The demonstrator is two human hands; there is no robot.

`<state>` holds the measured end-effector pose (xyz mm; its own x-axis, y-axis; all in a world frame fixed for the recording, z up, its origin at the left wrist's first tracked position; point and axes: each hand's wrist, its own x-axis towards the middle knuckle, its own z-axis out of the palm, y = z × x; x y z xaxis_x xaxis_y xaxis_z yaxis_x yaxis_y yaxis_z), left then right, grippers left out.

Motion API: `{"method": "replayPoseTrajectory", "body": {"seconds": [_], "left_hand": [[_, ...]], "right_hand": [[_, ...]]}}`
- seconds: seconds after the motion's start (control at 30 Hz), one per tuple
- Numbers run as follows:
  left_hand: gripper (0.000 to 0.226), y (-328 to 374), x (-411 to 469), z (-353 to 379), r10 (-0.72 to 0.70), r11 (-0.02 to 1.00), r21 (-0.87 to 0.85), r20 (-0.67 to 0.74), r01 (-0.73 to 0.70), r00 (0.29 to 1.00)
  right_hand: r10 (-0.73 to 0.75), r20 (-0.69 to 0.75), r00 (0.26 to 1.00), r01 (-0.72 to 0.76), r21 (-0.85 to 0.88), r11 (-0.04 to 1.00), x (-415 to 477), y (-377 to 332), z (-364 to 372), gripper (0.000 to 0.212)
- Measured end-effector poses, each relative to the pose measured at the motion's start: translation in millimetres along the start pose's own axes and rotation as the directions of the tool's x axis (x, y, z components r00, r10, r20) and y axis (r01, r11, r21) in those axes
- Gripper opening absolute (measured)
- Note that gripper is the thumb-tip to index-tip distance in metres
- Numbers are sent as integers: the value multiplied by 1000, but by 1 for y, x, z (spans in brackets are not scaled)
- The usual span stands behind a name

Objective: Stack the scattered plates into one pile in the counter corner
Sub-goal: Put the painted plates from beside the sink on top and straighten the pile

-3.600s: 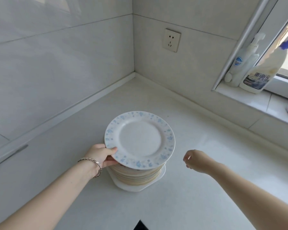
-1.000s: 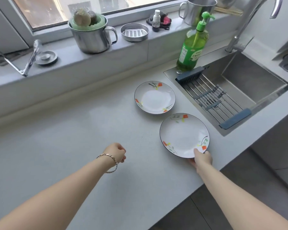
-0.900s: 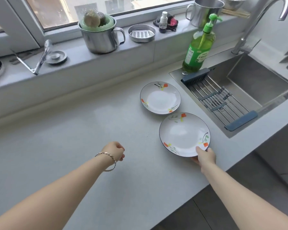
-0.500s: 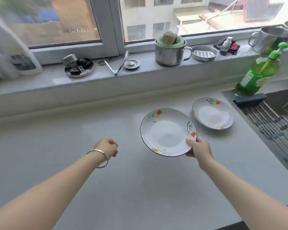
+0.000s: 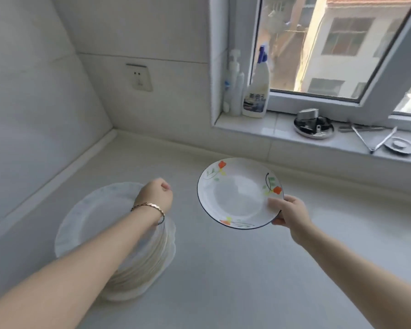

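My right hand (image 5: pixel 287 211) pinches the near right rim of a white plate with orange flowers (image 5: pixel 237 195), thumb on top, holding it in the air above the counter. To its left stands the pile of plates (image 5: pixel 100 222), topped by a pale blue-speckled plate. My left forearm crosses over the pile and hides its middle. My left hand (image 5: pixel 156 194) hovers over the pile's far right edge, its fingers curled into a fist that holds nothing.
The counter corner (image 5: pixel 114 134) lies beyond the pile, with a wall socket (image 5: pixel 140 77) above it. On the window sill stand a spray bottle (image 5: pixel 258 89), a pump bottle (image 5: pixel 233 91), a metal dish (image 5: pixel 313 125) and tongs (image 5: pixel 370 138).
My right hand has carried the flowered plate leftward from near the sink toward the corner pile. The view has swung left, so the pile is back in sight and the second flowered plate is out of frame.
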<state>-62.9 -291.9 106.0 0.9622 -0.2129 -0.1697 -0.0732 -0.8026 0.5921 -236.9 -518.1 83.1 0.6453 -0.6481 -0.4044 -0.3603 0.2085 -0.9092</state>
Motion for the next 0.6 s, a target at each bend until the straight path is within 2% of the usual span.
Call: {"method": "replayPoseTrajectory", "body": {"seconds": [0.13,0.23,0.3,0.47,0.6], "left_hand": [[23,-50,22,-60,-75,996,28,-194,82,978],[28,-80,31,-89,-164,986,-10,-278,168,946],[29,-98,34,-97,-216,976,-37,-286,215,934],[32,-130,34,-108,-281,960,-73,-296,272,913],[31,-144,29,-113,-305,952,-66,-290,299,907]], "right_hand": [[-8,125,992,13,-34,999,-1,-19,86,16],[-20,216,976,43,-106,993,-6,-29,136,12],[-13,298,954,65,-165,984,-10,-32,163,10],[27,450,893,130,-315,940,-21,-29,215,23],[83,516,852,134,-369,920,-28,-23,239,16]]}}
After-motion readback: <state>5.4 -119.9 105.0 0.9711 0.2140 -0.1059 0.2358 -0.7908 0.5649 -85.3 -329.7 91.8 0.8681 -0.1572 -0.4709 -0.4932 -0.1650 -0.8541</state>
